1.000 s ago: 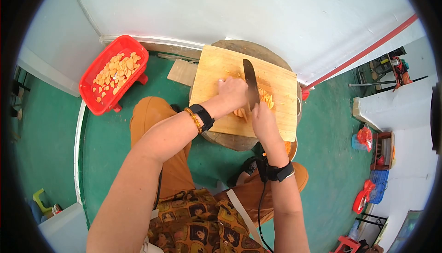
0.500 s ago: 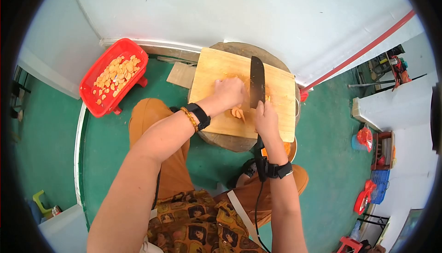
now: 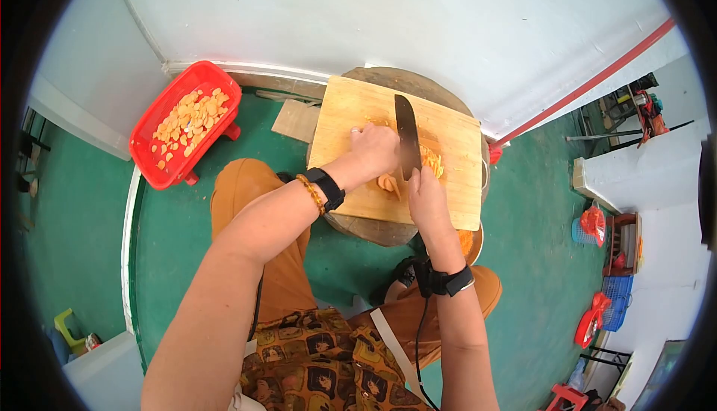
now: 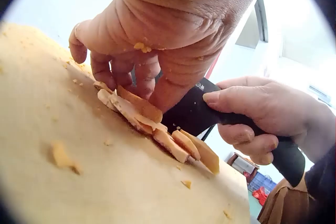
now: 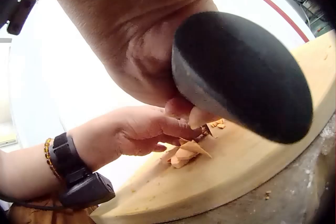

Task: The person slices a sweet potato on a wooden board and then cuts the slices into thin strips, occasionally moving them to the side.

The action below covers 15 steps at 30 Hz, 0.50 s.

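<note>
In the head view, my left hand (image 3: 376, 148) is on the cutting board (image 3: 340, 123), just left of the knife. Its fingers curl over a stack of orange vegetable slices (image 4: 137, 109), with the thumb against the near side in the left wrist view. A few slices (image 3: 388, 184) stick out toward me from under that hand. My right hand (image 3: 427, 196) grips the black handle of a broad kitchen knife (image 3: 406, 131), its dark blade pointing away beside the left fingers. Thin cut strips (image 3: 431, 161) lie right of the blade. The handle's end (image 5: 241, 77) fills much of the right wrist view.
The board rests on a round wooden block (image 3: 392, 76) close to the white wall (image 3: 358, 15). At the left stands a red plastic basin (image 3: 139, 146) with many orange slices. A bowl (image 3: 479, 245) with orange pieces sits below the board's near right corner.
The knife swung right, away from the left hand, half a second ago, and is now back against the left fingers. The cut strips show again right of the blade. My left hand stays nearly in place.
</note>
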{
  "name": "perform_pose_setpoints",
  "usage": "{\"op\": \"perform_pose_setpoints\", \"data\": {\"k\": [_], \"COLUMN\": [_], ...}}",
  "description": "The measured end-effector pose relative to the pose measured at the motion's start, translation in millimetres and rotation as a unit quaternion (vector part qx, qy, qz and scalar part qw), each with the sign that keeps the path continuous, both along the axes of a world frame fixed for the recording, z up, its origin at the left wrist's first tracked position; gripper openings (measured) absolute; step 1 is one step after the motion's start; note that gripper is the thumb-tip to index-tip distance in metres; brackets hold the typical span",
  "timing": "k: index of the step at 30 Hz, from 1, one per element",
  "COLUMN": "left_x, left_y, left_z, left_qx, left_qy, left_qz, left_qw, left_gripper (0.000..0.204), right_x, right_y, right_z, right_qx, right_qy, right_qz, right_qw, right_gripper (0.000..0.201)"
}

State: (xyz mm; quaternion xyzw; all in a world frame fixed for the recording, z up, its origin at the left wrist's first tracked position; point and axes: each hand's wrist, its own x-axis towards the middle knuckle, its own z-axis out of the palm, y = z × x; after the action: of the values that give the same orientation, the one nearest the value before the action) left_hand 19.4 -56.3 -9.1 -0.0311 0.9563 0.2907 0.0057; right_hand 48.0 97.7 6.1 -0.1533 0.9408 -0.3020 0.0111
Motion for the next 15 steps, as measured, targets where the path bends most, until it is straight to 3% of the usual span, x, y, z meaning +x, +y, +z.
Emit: {"op": "perform_pose_setpoints", "data": {"k": [11, 15], "left_x": [-4.5, 0.5], "left_y": [2.7, 4.5], "left_z": [-6.4, -11.0], "left_qx": [0.022, -0.018], "left_qy": [0.014, 0.051], "left_qz": [0.004, -0.002], "left_qw": [1.000, 0.999], "left_gripper": [0.008, 0.008], "right_x": [-18.2, -36.7], "right_y": [-16.6, 0.8], "right_z": [-6.0, -21.6], "right_qx": [0.080, -0.037], "right_qy": [-0.014, -0.079], "right_qz": [-0.007, -0.040], "right_qw": [0.997, 0.995], "right_gripper": [0.025, 0.028]}}
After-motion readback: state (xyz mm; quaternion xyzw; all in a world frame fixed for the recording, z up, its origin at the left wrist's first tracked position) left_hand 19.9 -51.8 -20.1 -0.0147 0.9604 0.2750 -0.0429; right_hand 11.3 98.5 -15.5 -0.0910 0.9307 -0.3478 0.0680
